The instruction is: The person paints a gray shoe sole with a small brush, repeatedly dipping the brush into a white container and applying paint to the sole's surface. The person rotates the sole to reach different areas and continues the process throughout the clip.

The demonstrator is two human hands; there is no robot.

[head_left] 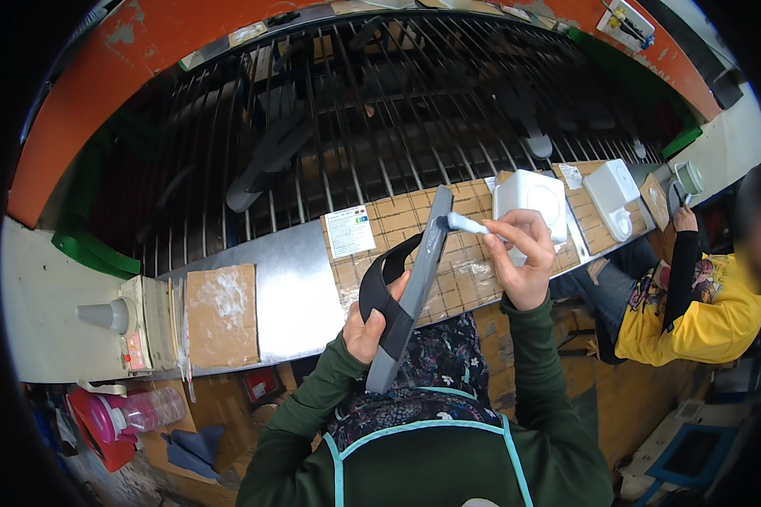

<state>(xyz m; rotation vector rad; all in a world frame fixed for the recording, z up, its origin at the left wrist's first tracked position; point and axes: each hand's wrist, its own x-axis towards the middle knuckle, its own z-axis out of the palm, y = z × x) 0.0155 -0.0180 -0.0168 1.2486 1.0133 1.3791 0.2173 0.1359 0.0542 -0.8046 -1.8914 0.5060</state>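
Note:
In my left hand [365, 334] is a slide sandal [413, 296] with a grey sole and a wide black strap, tilted on its edge. The fingers of that hand wrap round it by the strap. Between the thumb and fingers of my right hand [524, 255] is a small pale-blue stick-like applicator [467, 223]. Its thick end meets the sole near the sandal's upper end; whether it is a brush I cannot tell. Just behind the right hand stands a white plastic container [526, 196] with a round recess in its top.
Beyond the bench lies a conveyor of metal rods [380, 101], carrying dark sandals [271, 160]. Cardboard [376, 270] covers part of the metal bench [292, 296], with a printed card [349, 232] on it. A second white container [613, 198] and a co-worker in yellow [693, 304] are at right.

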